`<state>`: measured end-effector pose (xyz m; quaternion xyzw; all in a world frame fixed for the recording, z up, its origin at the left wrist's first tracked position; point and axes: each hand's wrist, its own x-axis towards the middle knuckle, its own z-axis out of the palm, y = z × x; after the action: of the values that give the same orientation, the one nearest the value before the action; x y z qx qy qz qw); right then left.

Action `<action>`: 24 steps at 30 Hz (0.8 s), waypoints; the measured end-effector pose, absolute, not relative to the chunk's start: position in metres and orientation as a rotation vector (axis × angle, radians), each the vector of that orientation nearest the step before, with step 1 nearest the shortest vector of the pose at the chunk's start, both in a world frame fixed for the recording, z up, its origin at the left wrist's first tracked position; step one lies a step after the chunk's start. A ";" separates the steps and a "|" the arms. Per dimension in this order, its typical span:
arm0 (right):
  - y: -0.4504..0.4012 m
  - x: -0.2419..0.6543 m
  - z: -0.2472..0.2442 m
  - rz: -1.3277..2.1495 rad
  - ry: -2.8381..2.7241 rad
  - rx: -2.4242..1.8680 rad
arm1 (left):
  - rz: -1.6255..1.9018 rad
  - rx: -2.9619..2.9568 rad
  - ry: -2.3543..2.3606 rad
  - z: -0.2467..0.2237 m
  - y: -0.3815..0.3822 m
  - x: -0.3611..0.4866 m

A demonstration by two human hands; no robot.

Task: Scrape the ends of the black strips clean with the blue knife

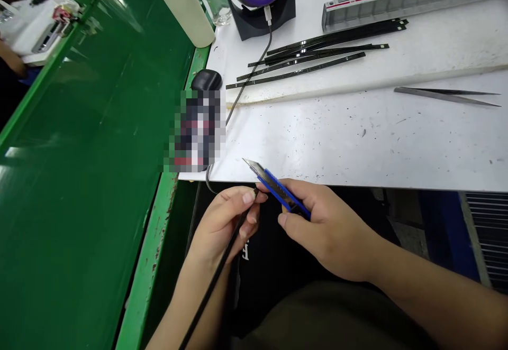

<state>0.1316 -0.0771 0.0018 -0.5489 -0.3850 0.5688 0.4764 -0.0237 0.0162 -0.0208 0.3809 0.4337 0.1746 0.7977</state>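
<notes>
The person's left hand (218,220) pinches a thin black strip (213,281) near its upper end, just off the front edge of the white desk (301,144), the rest slanting down across the forearm. The right hand (329,228) grips a blue utility knife (273,185), its blade pointing up and left over the desk. Beyond, more black strips (305,67) lie loosely bunched, with tweezers (444,95) to their right.

Strips (335,40) on slab (436,56), tweezers (416,91) before it, partition (99,101) left of table (309,144).
</notes>
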 end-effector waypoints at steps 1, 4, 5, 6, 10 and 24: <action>-0.077 0.132 0.002 1.354 -0.988 -1.363 | 0.369 0.892 0.960 -0.020 0.016 -0.024; -0.078 0.134 0.002 1.321 -1.103 -1.425 | 0.367 1.245 1.109 -0.015 0.014 -0.022; -0.078 0.136 0.002 1.328 -1.110 -1.438 | 0.370 1.365 1.169 -0.012 0.012 -0.022; -0.079 0.137 0.001 1.321 -1.097 -1.454 | 0.375 1.465 1.220 -0.010 0.010 -0.021; -0.079 0.141 -0.006 1.198 -0.961 -1.619 | 0.410 1.678 1.304 -0.001 0.000 -0.018; -0.069 0.146 0.004 1.575 -0.853 -1.553 | 0.389 1.446 1.125 -0.003 -0.005 -0.013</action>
<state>0.1456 -0.0692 0.0038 -0.6069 -0.3336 0.6155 0.3761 -0.0134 -0.0051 -0.0033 0.6218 0.4837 0.1671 0.5928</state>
